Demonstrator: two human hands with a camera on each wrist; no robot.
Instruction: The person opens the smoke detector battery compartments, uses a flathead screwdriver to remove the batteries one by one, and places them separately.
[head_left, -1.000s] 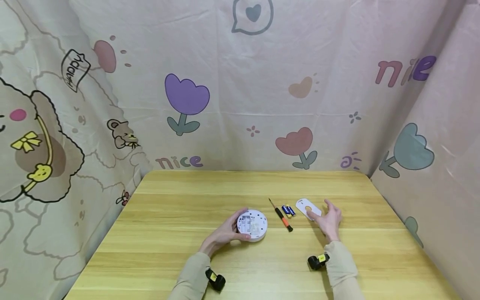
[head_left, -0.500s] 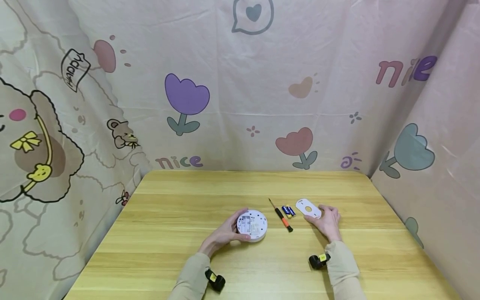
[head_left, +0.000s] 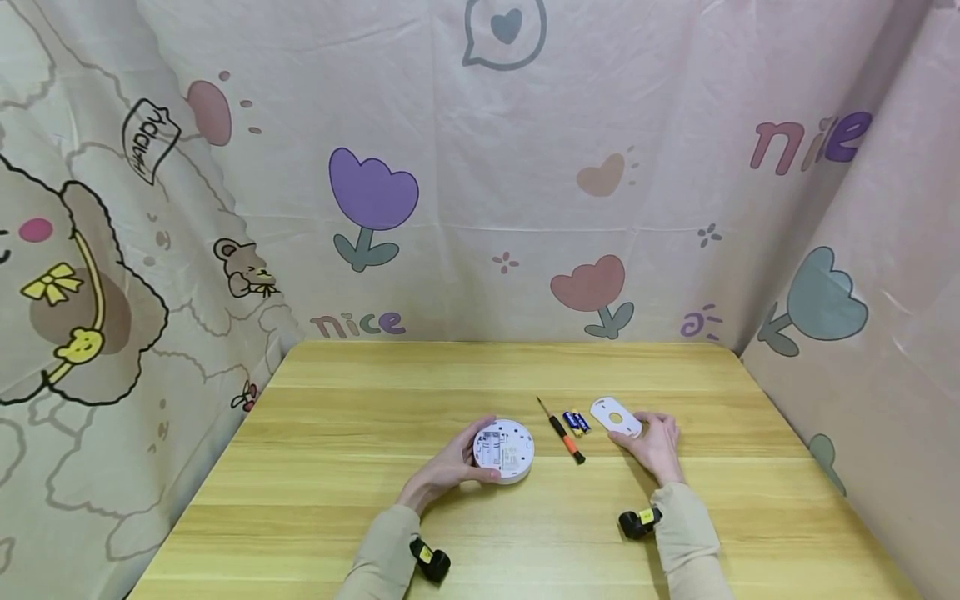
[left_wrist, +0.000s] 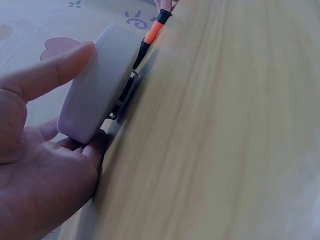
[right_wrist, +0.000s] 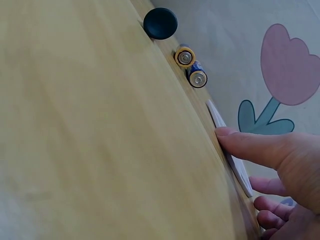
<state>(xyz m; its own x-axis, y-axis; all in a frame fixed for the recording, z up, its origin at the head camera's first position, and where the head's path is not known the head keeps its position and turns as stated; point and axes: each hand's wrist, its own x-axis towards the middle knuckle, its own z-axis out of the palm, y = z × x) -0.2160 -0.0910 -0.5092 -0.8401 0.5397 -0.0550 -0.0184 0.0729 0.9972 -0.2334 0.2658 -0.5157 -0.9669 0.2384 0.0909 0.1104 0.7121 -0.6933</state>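
Observation:
A round white smoke detector (head_left: 517, 437) with its labelled underside facing up sits in my left hand (head_left: 450, 467). My left thumb and fingers grip its rim, and in the left wrist view its smooth side wall (left_wrist: 102, 82) is seen, tilted, with a small clip-like part under it. On the right, my right hand (head_left: 656, 446) pinches a flat white mounting plate (head_left: 606, 412) that has a round hole. The right wrist view shows the thumb against one edge of the plate (right_wrist: 216, 116) and a finger at its end; the plate lies on the table or close to it.
Between the hands lie an orange-and-black screwdriver (head_left: 567, 438) and two blue batteries (head_left: 577, 422). They rest on the wooden table (head_left: 360, 417). Patterned cloth (head_left: 480, 200) hangs behind the table and at both sides.
My right hand has come down over the mounting plate's right end, its raised fingers closing on the plate's edge. The left hand and the smoke detector have stayed in place.

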